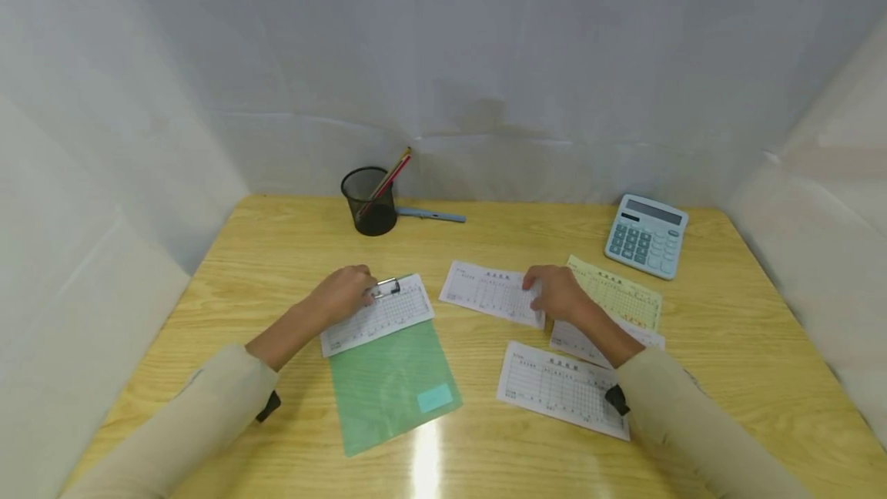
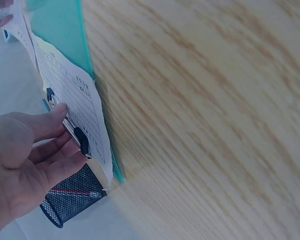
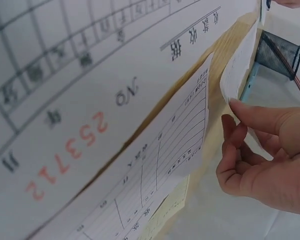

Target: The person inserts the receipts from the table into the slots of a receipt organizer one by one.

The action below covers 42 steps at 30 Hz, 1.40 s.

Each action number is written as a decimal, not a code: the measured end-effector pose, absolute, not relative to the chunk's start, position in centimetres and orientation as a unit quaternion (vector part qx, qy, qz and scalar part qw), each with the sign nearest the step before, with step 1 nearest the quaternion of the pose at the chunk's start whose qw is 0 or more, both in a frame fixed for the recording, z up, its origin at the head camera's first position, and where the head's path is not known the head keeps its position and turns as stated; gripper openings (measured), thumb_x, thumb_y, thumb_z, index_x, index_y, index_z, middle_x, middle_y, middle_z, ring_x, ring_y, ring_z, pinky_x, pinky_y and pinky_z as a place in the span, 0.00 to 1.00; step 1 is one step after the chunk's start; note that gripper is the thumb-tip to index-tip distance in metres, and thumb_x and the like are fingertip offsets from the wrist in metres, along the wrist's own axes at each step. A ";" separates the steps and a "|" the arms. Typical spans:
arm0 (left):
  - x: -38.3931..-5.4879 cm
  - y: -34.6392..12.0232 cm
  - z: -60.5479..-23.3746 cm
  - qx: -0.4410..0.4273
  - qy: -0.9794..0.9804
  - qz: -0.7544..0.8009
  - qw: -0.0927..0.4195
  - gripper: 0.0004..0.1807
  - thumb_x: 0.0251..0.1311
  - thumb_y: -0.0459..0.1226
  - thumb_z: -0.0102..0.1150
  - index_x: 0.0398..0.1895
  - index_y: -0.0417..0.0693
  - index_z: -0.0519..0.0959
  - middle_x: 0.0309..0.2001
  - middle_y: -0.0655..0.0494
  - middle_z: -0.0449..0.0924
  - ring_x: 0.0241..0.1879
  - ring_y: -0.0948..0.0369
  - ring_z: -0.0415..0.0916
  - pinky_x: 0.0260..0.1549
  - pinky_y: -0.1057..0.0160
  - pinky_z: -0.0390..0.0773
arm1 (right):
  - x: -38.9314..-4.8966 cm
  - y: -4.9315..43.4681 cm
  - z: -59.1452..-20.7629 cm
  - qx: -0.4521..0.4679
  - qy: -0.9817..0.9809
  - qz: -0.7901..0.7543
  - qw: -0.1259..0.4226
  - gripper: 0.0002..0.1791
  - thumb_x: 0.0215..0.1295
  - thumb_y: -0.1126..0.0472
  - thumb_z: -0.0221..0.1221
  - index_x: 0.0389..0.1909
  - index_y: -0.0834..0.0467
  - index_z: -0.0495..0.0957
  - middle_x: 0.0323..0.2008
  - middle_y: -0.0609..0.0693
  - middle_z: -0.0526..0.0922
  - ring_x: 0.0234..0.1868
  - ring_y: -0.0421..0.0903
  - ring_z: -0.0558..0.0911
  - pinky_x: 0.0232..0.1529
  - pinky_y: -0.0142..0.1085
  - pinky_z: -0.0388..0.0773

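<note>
My left hand point(image 1: 339, 295) pinches the metal clip point(image 1: 385, 288) at the top of a green clipboard point(image 1: 388, 399), thumb on the near side and fingers behind in the left wrist view. A white receipt form point(image 2: 72, 95) lies across the clipboard's upper part, by the clip. My right hand point(image 1: 557, 293) pinches the right end of another white receipt form point(image 1: 485, 291) between thumb and fingers, and that end is lifted in the right wrist view. Under my right forearm lie a white form point(image 1: 563, 391) and a partly hidden white form point(image 1: 578, 341).
A yellow form point(image 1: 620, 295) lies beyond the right forearm, below a light blue calculator point(image 1: 647, 236). At the back stands a black mesh pen cup point(image 1: 370, 210) holding pencils, with a blue pen-like item point(image 1: 433, 215) beside it. White sheeting point(image 1: 485, 60) surrounds the wooden table point(image 1: 298, 245).
</note>
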<state>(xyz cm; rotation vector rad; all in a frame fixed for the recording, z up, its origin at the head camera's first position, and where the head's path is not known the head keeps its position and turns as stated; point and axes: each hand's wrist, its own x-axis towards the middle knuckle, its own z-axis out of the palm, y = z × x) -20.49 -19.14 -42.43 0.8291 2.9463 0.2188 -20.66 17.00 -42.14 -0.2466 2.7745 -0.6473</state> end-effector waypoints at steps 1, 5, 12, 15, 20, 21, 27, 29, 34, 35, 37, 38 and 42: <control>-20.5 -19.1 -42.4 0.270 0.959 0.072 0.036 0.12 0.57 0.34 0.62 0.42 0.37 0.82 0.41 0.44 0.80 0.40 0.52 0.80 0.43 0.56 0.81 | -20.6 17.1 -42.2 -0.084 0.960 -0.232 0.132 0.14 0.53 0.70 0.65 0.42 0.57 0.79 0.52 0.58 0.80 0.42 0.49 0.75 0.34 0.34 0.72; -20.5 -19.1 -42.4 0.271 0.959 0.071 0.034 0.11 0.57 0.34 0.62 0.42 0.37 0.82 0.40 0.44 0.80 0.40 0.52 0.80 0.42 0.56 0.81 | -20.5 17.4 -42.2 -0.095 0.955 -0.266 0.093 0.10 0.58 0.68 0.62 0.41 0.59 0.82 0.48 0.57 0.82 0.42 0.49 0.76 0.38 0.36 0.72; -20.4 -19.0 -42.3 0.271 0.960 0.068 0.035 0.11 0.57 0.34 0.62 0.42 0.37 0.82 0.41 0.44 0.81 0.41 0.51 0.80 0.43 0.56 0.81 | -20.4 17.6 -41.6 -0.109 0.944 -0.307 0.050 0.10 0.64 0.68 0.56 0.45 0.60 0.80 0.43 0.58 0.82 0.32 0.45 0.74 0.31 0.34 0.69; -20.4 -19.0 -42.3 0.270 0.960 0.065 0.036 0.11 0.57 0.34 0.62 0.42 0.37 0.82 0.41 0.43 0.81 0.41 0.51 0.80 0.43 0.56 0.81 | -20.4 17.6 -40.9 -0.115 0.939 -0.323 0.032 0.10 0.65 0.67 0.56 0.45 0.59 0.79 0.34 0.58 0.81 0.25 0.44 0.70 0.25 0.33 0.66; -20.4 -18.9 -42.4 0.269 0.960 0.062 0.038 0.12 0.57 0.34 0.62 0.42 0.38 0.82 0.42 0.43 0.81 0.42 0.51 0.80 0.44 0.55 0.81 | -20.4 17.7 -39.3 -0.125 0.928 -0.351 -0.006 0.09 0.65 0.64 0.57 0.45 0.58 0.79 0.33 0.55 0.80 0.26 0.45 0.69 0.26 0.34 0.67; -20.4 -18.9 -42.4 0.268 0.960 0.063 0.039 0.12 0.57 0.34 0.62 0.43 0.38 0.82 0.42 0.43 0.81 0.42 0.51 0.80 0.43 0.55 0.81 | -20.3 17.7 -39.0 -0.123 0.926 -0.357 -0.009 0.09 0.65 0.63 0.58 0.45 0.57 0.79 0.34 0.54 0.80 0.27 0.45 0.70 0.27 0.34 0.68; -20.3 -18.9 -42.3 0.266 0.961 0.064 0.040 0.11 0.57 0.34 0.63 0.42 0.38 0.82 0.40 0.44 0.80 0.40 0.52 0.80 0.42 0.56 0.81 | -19.8 16.8 -37.7 -0.149 0.901 -0.407 0.017 0.10 0.64 0.63 0.59 0.46 0.57 0.80 0.33 0.55 0.79 0.25 0.45 0.68 0.24 0.32 0.66; -20.3 -18.9 -42.3 0.266 0.961 0.062 0.039 0.11 0.57 0.34 0.63 0.42 0.38 0.82 0.40 0.44 0.80 0.40 0.52 0.80 0.42 0.56 0.81 | -19.6 16.1 -37.6 -0.165 0.891 -0.423 0.033 0.10 0.64 0.64 0.59 0.45 0.58 0.80 0.35 0.56 0.80 0.25 0.45 0.68 0.24 0.31 0.66; -20.4 -19.0 -42.3 0.266 0.961 0.059 0.043 0.12 0.57 0.34 0.63 0.43 0.38 0.82 0.41 0.44 0.81 0.40 0.52 0.80 0.42 0.56 0.81 | -19.0 14.0 -38.2 -0.191 0.875 -0.438 0.077 0.10 0.62 0.66 0.60 0.44 0.59 0.81 0.44 0.56 0.81 0.28 0.43 0.71 0.27 0.29 0.68; -20.4 -19.0 -42.3 0.266 0.961 0.059 0.044 0.12 0.57 0.34 0.63 0.43 0.38 0.82 0.41 0.44 0.81 0.39 0.53 0.79 0.42 0.56 0.81 | -18.8 13.5 -38.4 -0.195 0.873 -0.438 0.088 0.10 0.61 0.67 0.60 0.44 0.59 0.81 0.45 0.56 0.81 0.28 0.42 0.71 0.26 0.29 0.68; -20.5 -19.1 -42.3 0.264 0.962 0.059 0.045 0.12 0.56 0.34 0.63 0.43 0.38 0.82 0.40 0.45 0.81 0.38 0.53 0.79 0.41 0.57 0.81 | -18.6 12.3 -38.7 -0.201 0.873 -0.431 0.106 0.09 0.61 0.67 0.61 0.43 0.59 0.81 0.44 0.56 0.82 0.27 0.42 0.71 0.26 0.29 0.67; -20.4 -19.2 -42.3 0.263 0.962 0.060 0.045 0.12 0.56 0.34 0.63 0.43 0.38 0.82 0.40 0.45 0.81 0.38 0.54 0.79 0.41 0.57 0.81 | -18.5 11.7 -38.9 -0.200 0.875 -0.426 0.113 0.09 0.60 0.67 0.61 0.42 0.58 0.81 0.43 0.54 0.82 0.27 0.41 0.71 0.26 0.28 0.67; -20.3 -19.3 -42.2 0.264 0.961 0.063 0.046 0.12 0.56 0.34 0.63 0.44 0.38 0.82 0.40 0.45 0.81 0.39 0.53 0.79 0.41 0.56 0.80 | -18.4 9.1 -39.7 -0.200 0.890 -0.390 0.126 0.08 0.59 0.66 0.63 0.39 0.55 0.81 0.40 0.49 0.82 0.28 0.41 0.68 0.27 0.28 0.65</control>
